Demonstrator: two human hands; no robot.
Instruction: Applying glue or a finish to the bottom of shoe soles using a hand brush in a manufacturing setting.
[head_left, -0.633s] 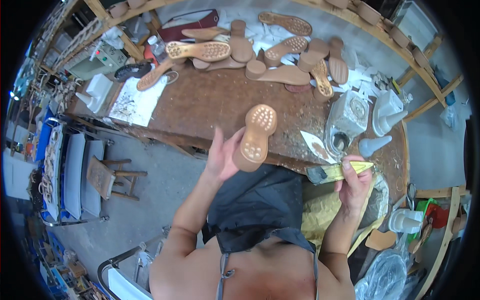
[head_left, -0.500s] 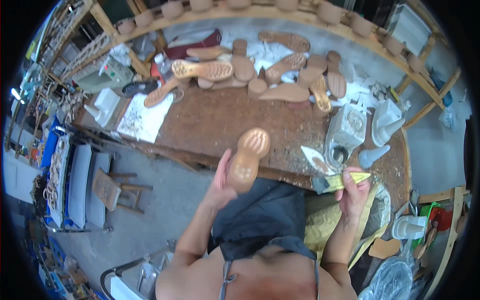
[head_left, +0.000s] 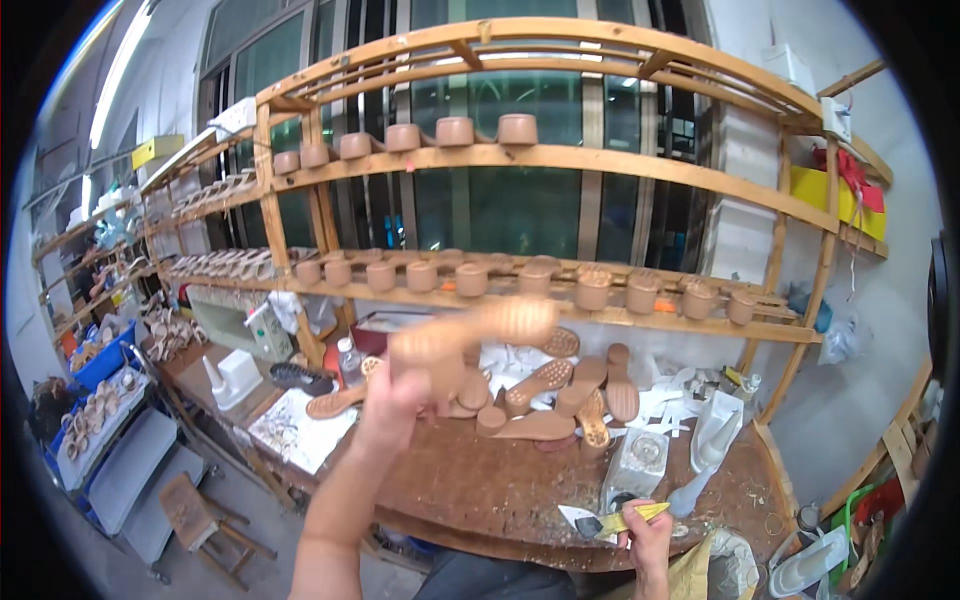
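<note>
My left hand is raised over the bench and grips a tan shoe sole, which is blurred by motion. It is held almost level, its ribbed end pointing right, in front of the lower shelf. Low on the right, my right hand is closed around a yellow-handled tool with a dark grey end; its kind is unclear. Close to that end is a white pointed piece on the bench. Several brown soles lie in a pile at the back of the bench.
A wooden rack with rows of brown heeled soles rises behind the brown bench. White machine-like stands are at right, another at left. A stool and a grey trolley are on the left.
My left hand has lifted the sole up and away from my body, turning it sideways. The view has tilted up, showing the rack. My right hand still holds the yellow-handled tool.
</note>
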